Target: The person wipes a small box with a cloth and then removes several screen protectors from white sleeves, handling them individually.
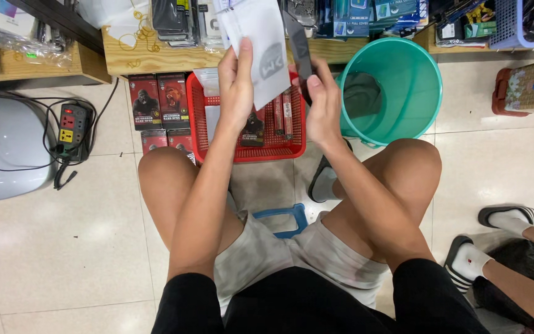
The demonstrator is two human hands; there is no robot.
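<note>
Bare knees and grey shorts fill the near foreground, with a blue stool (282, 218) glimpsed between the legs; further off, from the left, a grey rounded appliance (4, 148) is seen on the tiled floor, and a power strip (72, 124) with its dark cables lies just beside it; boxed packs printed with a gorilla (159, 102) are stacked under a wooden shelf (125, 59). Next to them a red mesh basket (202, 117) is set, holding more small packs. Above the basket the left hand (236, 86) is closed on a pale flat sleeve (261, 46), pinched by its lower edge and held upright; the right hand (324, 102) is closed on a thin dark strip (299, 46), which is held just beside the sleeve, apparently touching its right edge. By the look of it, the strip is being parted from or fed into the sleeve, and which of the two cannot be told; a steady pinch and a straight pull or push along the sleeve's length would be called for. To the right a teal bucket (403, 59) is stood, some grey matter lying inside; at far right another person's sandalled feet (502, 218) are seen.
</note>
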